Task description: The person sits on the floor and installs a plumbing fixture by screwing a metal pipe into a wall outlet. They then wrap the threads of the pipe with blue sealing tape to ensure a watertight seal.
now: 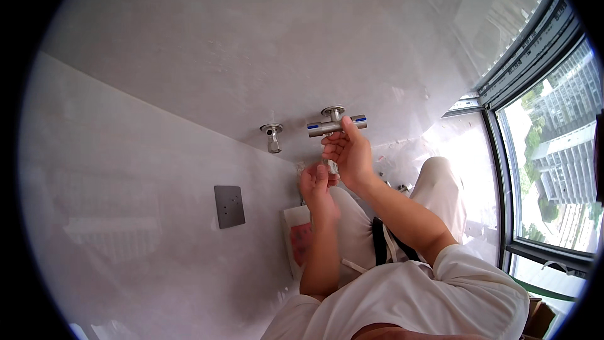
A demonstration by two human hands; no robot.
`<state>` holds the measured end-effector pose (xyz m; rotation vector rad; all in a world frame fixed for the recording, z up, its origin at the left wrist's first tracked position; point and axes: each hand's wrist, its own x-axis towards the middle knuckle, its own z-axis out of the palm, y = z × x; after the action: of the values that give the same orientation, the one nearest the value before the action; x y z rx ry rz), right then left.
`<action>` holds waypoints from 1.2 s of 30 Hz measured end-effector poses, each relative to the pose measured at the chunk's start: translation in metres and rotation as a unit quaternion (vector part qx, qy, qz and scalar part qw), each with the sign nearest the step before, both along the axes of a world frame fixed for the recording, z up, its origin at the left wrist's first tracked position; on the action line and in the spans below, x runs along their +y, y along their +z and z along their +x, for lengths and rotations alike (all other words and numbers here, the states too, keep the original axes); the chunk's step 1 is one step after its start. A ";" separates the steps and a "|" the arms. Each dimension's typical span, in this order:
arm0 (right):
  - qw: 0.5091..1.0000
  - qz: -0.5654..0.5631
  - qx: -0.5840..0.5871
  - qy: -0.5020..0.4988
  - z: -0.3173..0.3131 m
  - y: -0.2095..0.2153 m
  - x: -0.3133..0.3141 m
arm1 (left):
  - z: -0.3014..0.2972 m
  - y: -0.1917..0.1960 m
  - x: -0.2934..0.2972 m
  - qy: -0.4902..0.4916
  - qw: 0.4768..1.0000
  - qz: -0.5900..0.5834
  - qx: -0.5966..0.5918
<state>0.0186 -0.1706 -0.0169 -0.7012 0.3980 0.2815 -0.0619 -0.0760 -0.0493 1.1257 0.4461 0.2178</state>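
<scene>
**Both hands at wall valve**

Steel angle valve (pixel 335 124) is mounted on the pale wall (pixel 189 44), to the right of a second, smaller valve (pixel 272 136). Right hand (pixel 350 154) is cupped just under the valve body, fingers curled against it. Left hand (pixel 316 187) sits lower, pinching a small fitting (pixel 331 167) below the valve. Grey switch plate (pixel 229 206) lower left; window (pixel 553 151) right.
</scene>
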 end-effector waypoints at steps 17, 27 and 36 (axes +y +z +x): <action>0.845 0.526 0.086 0.042 -0.005 0.007 0.012 | 0.035 0.018 0.012 -0.073 0.995 -0.072 0.010; 0.580 -0.674 -0.454 -0.057 0.002 0.101 -0.053 | 0.060 0.027 -0.024 -0.315 0.743 -0.585 -0.077; 0.567 -0.666 -0.481 -0.063 0.025 0.076 -0.041 | 0.078 0.031 -0.034 -0.196 0.666 -0.717 -0.062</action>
<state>0.0431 -0.2120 0.0592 -2.1648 -0.5484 -0.6908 0.0163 -0.1097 -0.0183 -0.4053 0.1175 -0.4252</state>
